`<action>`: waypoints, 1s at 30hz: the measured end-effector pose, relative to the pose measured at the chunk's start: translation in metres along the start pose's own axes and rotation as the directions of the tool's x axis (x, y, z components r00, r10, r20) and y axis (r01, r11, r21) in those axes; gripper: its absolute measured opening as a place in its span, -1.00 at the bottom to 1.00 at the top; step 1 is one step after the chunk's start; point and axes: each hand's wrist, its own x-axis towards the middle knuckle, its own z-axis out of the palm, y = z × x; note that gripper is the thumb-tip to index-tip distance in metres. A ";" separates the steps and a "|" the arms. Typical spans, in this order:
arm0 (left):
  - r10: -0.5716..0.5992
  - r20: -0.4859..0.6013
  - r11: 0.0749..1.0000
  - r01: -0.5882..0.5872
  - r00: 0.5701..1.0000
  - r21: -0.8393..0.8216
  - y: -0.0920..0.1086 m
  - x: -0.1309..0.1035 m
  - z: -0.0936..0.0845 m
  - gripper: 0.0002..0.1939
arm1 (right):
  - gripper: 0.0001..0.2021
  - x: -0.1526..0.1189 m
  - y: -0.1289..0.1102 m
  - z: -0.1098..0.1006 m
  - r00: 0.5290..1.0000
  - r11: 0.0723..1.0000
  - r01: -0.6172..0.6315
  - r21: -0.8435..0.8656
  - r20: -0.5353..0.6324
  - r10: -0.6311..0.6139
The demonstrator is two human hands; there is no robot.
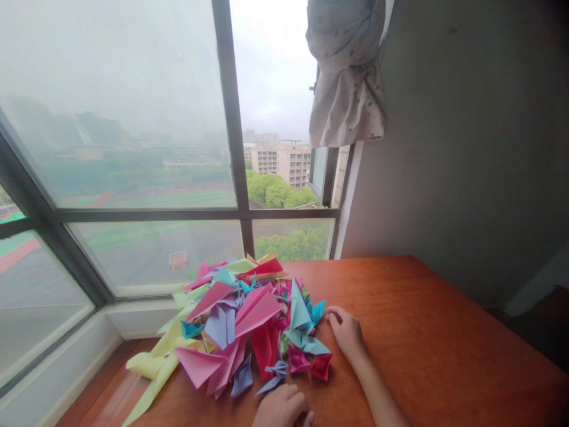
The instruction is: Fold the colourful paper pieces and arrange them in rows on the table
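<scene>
"Loosely bent, is it, that right hand [347, 332]?"

"Yes, half open, with nothing visible between the fingers. The left hand [282, 408] is curled knuckles up at the bottom edge; its palm is hidden, so I cannot tell how far it is closed or whether it has hold of anything."

"And around them, biggest first?"

"A dark-framed window [133, 89] fills the left and middle, with a grey wall [466, 148] to the right. Below spreads a reddish-brown wooden table [422, 332]. A pale, spotted curtain [349, 71] hangs bunched up beside the wall."

"Where is the paper?"

"In a heap of origami [249, 326] on the table, before the glass and mostly left of the right hand. The pieces overlap, many of them tilted."

"Which ones can you make out?"

"A pale yellow folded piece [160, 370] trails out at the left. A pink paper plane [260, 308] lies across the middle, and a light blue paper plane [299, 305] points upward nearer the right hand."

"Any smaller ones?"

"Along the front, a periwinkle paper boat [242, 378], then a bluish paper crane [278, 369] just beyond the left hand; whether they touch, I cannot tell. Right of the crane come a magenta paper boat [298, 360] and a red paper boat [320, 367], side by side."
</scene>
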 end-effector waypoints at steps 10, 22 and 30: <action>-0.012 -0.002 0.999 0.011 1.000 -0.047 0.002 0.000 -0.006 -0.85 | -0.69 -0.001 -0.002 -0.001 1.000 1.000 -0.007 0.006 -0.001 0.007; -0.039 0.024 0.996 0.040 0.999 -0.080 0.006 0.002 -0.011 -0.87 | -0.69 -0.001 -0.006 -0.004 1.000 1.000 -0.009 -0.011 -0.004 0.009; -0.058 0.024 0.995 0.060 0.998 -0.086 0.011 0.003 -0.016 -0.86 | -0.68 -0.002 -0.006 -0.004 1.000 1.000 -0.011 -0.020 -0.006 0.011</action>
